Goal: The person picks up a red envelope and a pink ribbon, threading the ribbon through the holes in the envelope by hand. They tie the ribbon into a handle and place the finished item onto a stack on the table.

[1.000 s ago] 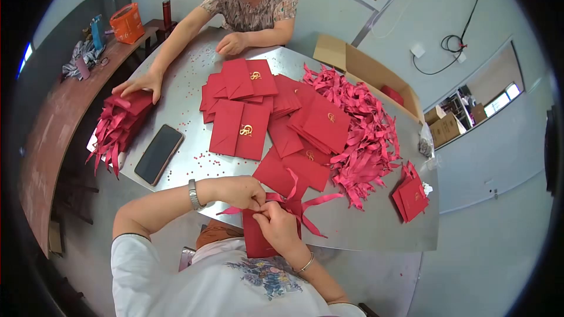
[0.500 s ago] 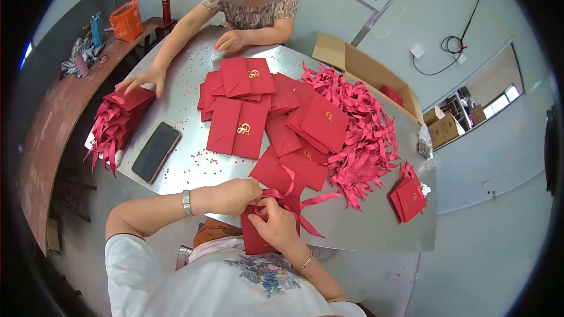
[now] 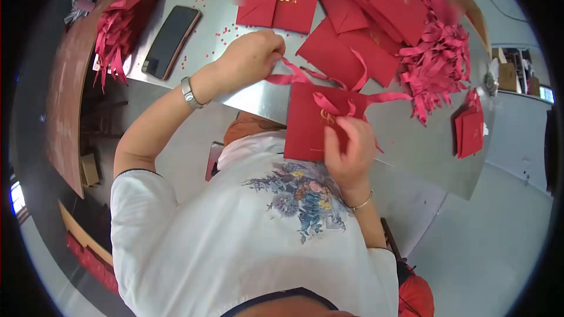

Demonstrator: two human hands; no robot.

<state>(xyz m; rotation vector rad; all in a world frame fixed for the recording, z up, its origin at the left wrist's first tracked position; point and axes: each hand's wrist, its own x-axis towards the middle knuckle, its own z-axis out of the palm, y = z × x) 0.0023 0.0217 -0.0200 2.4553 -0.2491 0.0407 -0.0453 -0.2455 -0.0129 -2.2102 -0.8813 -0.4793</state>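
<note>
A red paper bag [image 3: 305,118] with a gold emblem lies at the table edge against my shirt. My left hand [image 3: 252,56], wearing a watch, is closed at the bag's upper left, pinching the end of a red ribbon [image 3: 288,77]. My right hand [image 3: 352,149], wearing a bracelet, rests over the bag's right side. Its thumb and forefinger are bent but apart, with nothing visible between them. Just above those fingertips lies a curled ribbon loop [image 3: 325,103], and a ribbon tail [image 3: 389,98] stretches right. My right hand's other fingers are partly hidden.
Stacked red bags [image 3: 258,0] and a ribbon heap [image 3: 437,64] cover the far table. A phone [image 3: 171,41] lies left, near a beribboned bag stack [image 3: 126,20]. A few bags [image 3: 469,126] sit near the right edge. Red dots are scattered about.
The view has tilted down. My left hand has drawn away leftward with the ribbon end. My right fingers have come off the ribbon and opened. The co-worker has left the view except for blurred patches.
</note>
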